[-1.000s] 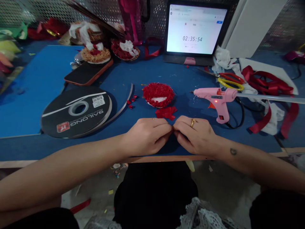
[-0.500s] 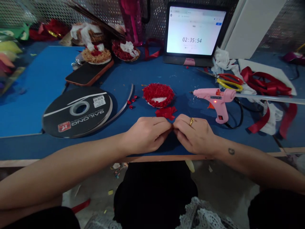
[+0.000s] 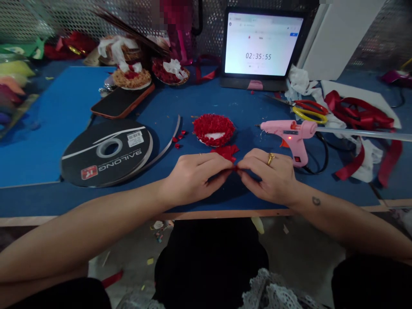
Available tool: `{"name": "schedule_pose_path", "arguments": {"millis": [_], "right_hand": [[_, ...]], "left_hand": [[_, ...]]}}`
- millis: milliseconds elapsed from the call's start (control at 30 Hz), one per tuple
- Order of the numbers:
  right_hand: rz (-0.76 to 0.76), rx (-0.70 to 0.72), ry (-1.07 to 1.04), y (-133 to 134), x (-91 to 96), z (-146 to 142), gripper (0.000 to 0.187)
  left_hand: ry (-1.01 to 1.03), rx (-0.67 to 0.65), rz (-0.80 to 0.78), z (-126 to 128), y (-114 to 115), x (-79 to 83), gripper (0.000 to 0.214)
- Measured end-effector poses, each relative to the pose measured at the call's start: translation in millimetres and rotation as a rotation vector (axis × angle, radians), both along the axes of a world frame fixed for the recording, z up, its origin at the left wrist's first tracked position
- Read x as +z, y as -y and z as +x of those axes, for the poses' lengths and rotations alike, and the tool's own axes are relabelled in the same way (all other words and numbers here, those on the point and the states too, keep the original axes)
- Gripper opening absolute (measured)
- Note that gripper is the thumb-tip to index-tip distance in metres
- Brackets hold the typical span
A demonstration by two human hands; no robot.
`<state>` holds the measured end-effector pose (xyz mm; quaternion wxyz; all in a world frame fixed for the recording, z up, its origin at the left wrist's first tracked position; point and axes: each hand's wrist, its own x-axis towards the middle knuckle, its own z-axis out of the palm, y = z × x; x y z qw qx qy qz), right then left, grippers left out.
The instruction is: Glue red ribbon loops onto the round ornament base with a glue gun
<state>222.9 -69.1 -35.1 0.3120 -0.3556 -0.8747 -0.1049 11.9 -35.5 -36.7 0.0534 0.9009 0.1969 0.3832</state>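
My left hand (image 3: 201, 177) and my right hand (image 3: 268, 174) meet near the table's front edge, fingertips pinched together. Between them shows a small bit of red ribbon (image 3: 236, 168), mostly hidden by the fingers. Just beyond lie several cut red ribbon pieces (image 3: 227, 152). Behind those sits a round piece covered in red frayed trim (image 3: 214, 124), with a white patch bare on its near side. A pink hot glue gun (image 3: 298, 133) lies to the right of my right hand, its small light glowing orange.
A black ribbon spool (image 3: 83, 161) lies at left, near a phone (image 3: 124, 101). Scissors (image 3: 309, 110), dark red ribbon (image 3: 357, 109) and white fabric scraps (image 3: 301, 79) are at right. A tablet (image 3: 259, 47) with a timer stands at the back, near decorated round pieces (image 3: 131, 79).
My fingers have shifted on the ribbon: the right hand has rolled slightly outward and the knuckles are a little farther apart. A bit of red now shows between the fingertips.
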Motion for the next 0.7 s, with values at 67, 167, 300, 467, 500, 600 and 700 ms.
{"name": "schedule_pose_path", "arguments": {"millis": [67,167,300,467,500,600,700], "right_hand": [[-0.012,0.006,-0.015,0,0.1,0,0.007],[-0.056,0.015,-0.052,0,1.0,1,0.008],[-0.137,0.007,-0.117,-1,2.4,1,0.009],[-0.219,0.007,-0.181,-3,1.8,2,0.017],[-0.231,0.011,-0.192,-4,1.7,2,0.016],[-0.241,-0.005,-0.19,-5,1.4,3,0.008],[-0.217,-0.078,-0.113,-9,0.2,5,0.007]], "left_hand": [[0.006,0.012,0.016,0,0,-0.6,0.01],[0.009,0.032,0.027,-1,-2,2.3,0.01],[0.011,0.133,0.058,-9,-9,18.6,0.009],[0.022,0.292,0.039,-31,-36,40.5,0.012],[0.014,0.284,0.028,-36,-44,41.5,0.013],[-0.032,0.264,0.048,-52,-67,37.0,0.013],[-0.152,0.311,0.037,-65,-81,27.9,0.019]]}}
